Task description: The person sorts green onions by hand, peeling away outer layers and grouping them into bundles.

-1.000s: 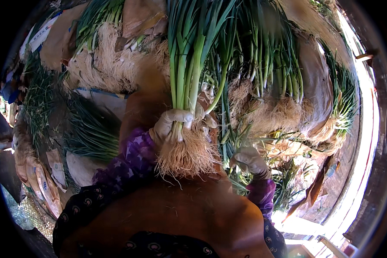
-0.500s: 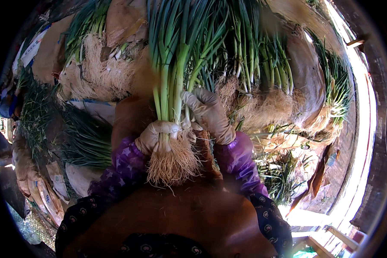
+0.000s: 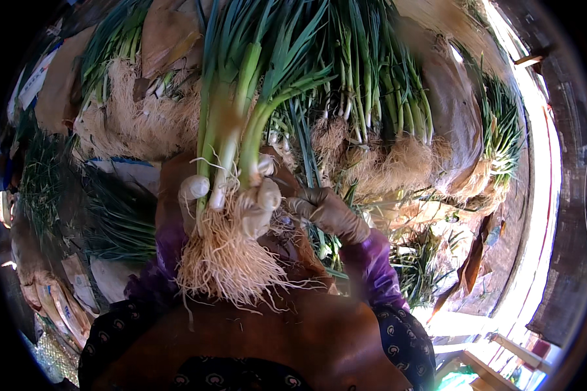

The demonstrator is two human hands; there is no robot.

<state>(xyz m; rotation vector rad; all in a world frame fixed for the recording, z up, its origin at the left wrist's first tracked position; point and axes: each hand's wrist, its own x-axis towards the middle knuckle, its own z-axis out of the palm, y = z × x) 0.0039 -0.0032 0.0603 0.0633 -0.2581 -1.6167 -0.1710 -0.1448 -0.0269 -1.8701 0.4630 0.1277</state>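
Observation:
A bunch of spring onions (image 3: 231,146) stands upright before me, pale roots hanging down and green leaves rising past the top of the view. My left hand (image 3: 259,208), in a pale glove, wraps round the white stems just above the roots, thumb on one side and fingers on the other. Lower right of the stems is my gloved right hand (image 3: 329,212), apart from the bunch. Its fingers are curled together and shaded, so what they hold, if anything, is hidden. A dark green leaf strip (image 3: 317,242) hangs just below it.
More spring onions (image 3: 407,114) lie in rows ahead, their roots (image 3: 411,159) toward me. Brown sacking (image 3: 169,36) covers some. Another leafy pile (image 3: 117,218) rests at the left. Loose leaf scraps (image 3: 424,264) litter the right side, near a bright edge.
The bunch has come closer and to the left, with my left hand gripping it. My right hand has left the stems and moved down and away from them.

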